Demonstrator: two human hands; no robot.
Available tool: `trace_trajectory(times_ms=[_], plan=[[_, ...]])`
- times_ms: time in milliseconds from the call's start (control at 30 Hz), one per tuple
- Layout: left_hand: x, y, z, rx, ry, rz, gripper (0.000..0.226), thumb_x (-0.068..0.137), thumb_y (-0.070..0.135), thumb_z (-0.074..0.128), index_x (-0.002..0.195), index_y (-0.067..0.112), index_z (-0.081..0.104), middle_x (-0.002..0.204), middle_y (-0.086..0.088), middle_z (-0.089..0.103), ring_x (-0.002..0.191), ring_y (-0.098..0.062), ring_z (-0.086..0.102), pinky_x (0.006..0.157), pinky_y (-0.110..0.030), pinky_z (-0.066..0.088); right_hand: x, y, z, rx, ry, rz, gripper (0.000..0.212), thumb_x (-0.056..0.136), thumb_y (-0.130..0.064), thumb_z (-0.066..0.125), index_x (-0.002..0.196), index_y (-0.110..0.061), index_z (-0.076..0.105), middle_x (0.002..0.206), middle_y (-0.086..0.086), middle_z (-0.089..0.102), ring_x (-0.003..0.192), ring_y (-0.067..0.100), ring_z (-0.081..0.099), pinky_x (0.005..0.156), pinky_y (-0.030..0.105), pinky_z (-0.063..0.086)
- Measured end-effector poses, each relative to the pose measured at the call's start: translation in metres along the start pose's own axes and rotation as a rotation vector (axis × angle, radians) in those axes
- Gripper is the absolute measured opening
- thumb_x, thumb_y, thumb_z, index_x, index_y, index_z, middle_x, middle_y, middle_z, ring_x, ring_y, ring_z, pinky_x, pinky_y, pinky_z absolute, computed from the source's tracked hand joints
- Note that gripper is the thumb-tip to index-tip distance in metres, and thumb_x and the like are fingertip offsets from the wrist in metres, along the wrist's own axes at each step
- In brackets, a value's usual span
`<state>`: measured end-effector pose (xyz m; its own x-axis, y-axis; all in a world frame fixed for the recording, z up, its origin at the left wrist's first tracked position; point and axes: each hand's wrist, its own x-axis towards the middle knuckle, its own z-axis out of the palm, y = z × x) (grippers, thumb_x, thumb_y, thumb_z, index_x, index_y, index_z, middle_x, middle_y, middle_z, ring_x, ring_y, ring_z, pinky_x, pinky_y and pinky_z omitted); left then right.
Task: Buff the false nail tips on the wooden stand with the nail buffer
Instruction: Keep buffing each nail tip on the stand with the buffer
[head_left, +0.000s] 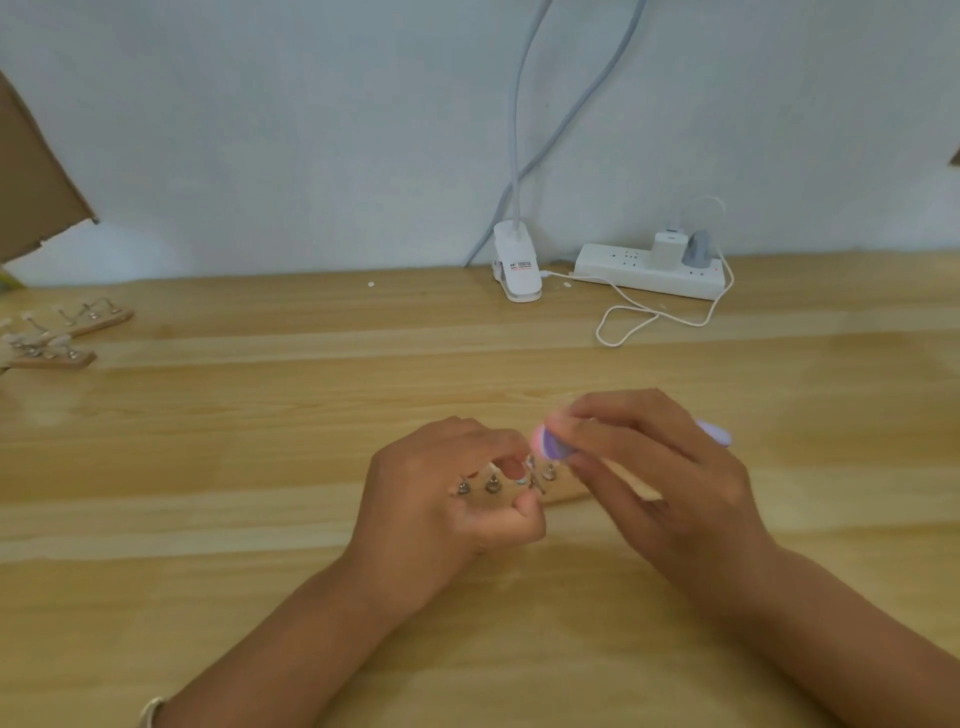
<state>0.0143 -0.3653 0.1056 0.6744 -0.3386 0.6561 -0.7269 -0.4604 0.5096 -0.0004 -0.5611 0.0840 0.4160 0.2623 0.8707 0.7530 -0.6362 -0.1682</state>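
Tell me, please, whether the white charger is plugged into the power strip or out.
Plugged in: the white charger sits upright in the power strip, beside a grey plug.

Single head view: looks forward-down, close over table; wall beyond.

Your free room: table flanking wooden stand. Obstacles: spare stands far left; clip lamp, power strip, cable rearward.
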Motion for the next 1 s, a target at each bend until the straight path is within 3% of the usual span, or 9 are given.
trace_trajectory(times_ms=[67, 133, 233, 400, 533, 700, 833, 1000], plan=[[0.0, 0.002, 0.0, 0.01, 0.014, 0.012, 0.021, 0.063, 0.022, 0.066, 0.079, 0.015, 0.076, 0.068, 0.007, 0.066, 0.063, -0.014, 0.06, 0.056, -0.031, 0.049, -0.001, -0.006, 0.004, 0.008, -0.048, -0.05, 0.018, 0.098, -0.002, 0.062, 0.112, -0.003, 0.073, 0.107, 0.006, 0.067, 0.1, 0.014, 0.064, 0.091, 0.017, 0.043], [0.0, 0.004, -0.001, -0.025, 0.042, -0.006, 0.019, 0.063, 0.022, 0.066, 0.078, 0.014, 0.075, 0.069, 0.008, 0.066, 0.065, -0.012, 0.059, 0.057, -0.03, 0.049, -0.001, 0.002, 0.0, -0.061, -0.09, -0.027, 0.018, 0.094, 0.003, 0.066, 0.107, -0.004, 0.076, 0.104, 0.008, 0.068, 0.094, 0.017, 0.066, 0.086, 0.017, 0.046], [0.0, 0.005, -0.002, -0.023, 0.051, -0.006, 0.018, 0.063, 0.023, 0.065, 0.075, 0.011, 0.073, 0.07, 0.008, 0.065, 0.066, -0.012, 0.06, 0.058, -0.029, 0.049, 0.001, 0.011, -0.006, -0.12, -0.053, 0.067, 0.032, 0.081, 0.014, 0.076, 0.108, -0.004, 0.076, 0.102, 0.009, 0.069, 0.088, 0.019, 0.068, 0.068, 0.034, 0.056], [-0.002, 0.006, 0.001, 0.018, 0.044, 0.012, 0.02, 0.064, 0.02, 0.068, 0.08, 0.013, 0.076, 0.07, 0.007, 0.066, 0.062, -0.012, 0.057, 0.058, -0.029, 0.048, 0.0, -0.006, 0.005, 0.012, -0.049, -0.072, 0.028, 0.095, 0.005, 0.063, 0.12, -0.006, 0.067, 0.108, 0.009, 0.068, 0.101, 0.016, 0.065, 0.091, 0.017, 0.045], [0.0, 0.007, -0.001, -0.042, 0.06, -0.05, 0.02, 0.062, 0.026, 0.065, 0.075, 0.014, 0.074, 0.07, 0.011, 0.066, 0.064, -0.012, 0.059, 0.056, -0.032, 0.049, 0.001, 0.011, -0.005, -0.08, -0.062, 0.006, 0.032, 0.083, 0.015, 0.073, 0.11, -0.002, 0.074, 0.103, 0.012, 0.069, 0.095, 0.015, 0.065, 0.086, 0.017, 0.048], [-0.001, 0.008, 0.001, 0.039, 0.057, 0.024, 0.016, 0.062, 0.018, 0.069, 0.077, 0.013, 0.075, 0.067, 0.008, 0.065, 0.06, -0.012, 0.057, 0.056, -0.029, 0.048, -0.001, -0.006, 0.004, 0.021, -0.023, -0.09, 0.026, 0.094, 0.005, 0.064, 0.119, -0.003, 0.067, 0.111, 0.005, 0.066, 0.1, 0.017, 0.066, 0.09, 0.024, 0.05], [-0.001, 0.008, -0.002, -0.063, 0.061, -0.024, 0.017, 0.063, 0.023, 0.068, 0.076, 0.014, 0.074, 0.069, 0.009, 0.066, 0.065, -0.009, 0.058, 0.058, -0.029, 0.05, -0.001, 0.008, -0.006, -0.065, -0.055, -0.02, 0.033, 0.084, 0.012, 0.072, 0.113, -0.003, 0.072, 0.104, 0.012, 0.069, 0.095, 0.017, 0.065, 0.084, 0.023, 0.051], [-0.001, 0.007, -0.001, -0.023, 0.021, 0.01, 0.019, 0.063, 0.019, 0.07, 0.08, 0.014, 0.076, 0.068, 0.008, 0.066, 0.063, -0.012, 0.058, 0.057, -0.03, 0.049, -0.001, -0.004, 0.004, 0.042, -0.007, -0.074, 0.029, 0.092, 0.005, 0.066, 0.119, -0.006, 0.066, 0.108, 0.009, 0.068, 0.098, 0.02, 0.066, 0.087, 0.027, 0.051]])
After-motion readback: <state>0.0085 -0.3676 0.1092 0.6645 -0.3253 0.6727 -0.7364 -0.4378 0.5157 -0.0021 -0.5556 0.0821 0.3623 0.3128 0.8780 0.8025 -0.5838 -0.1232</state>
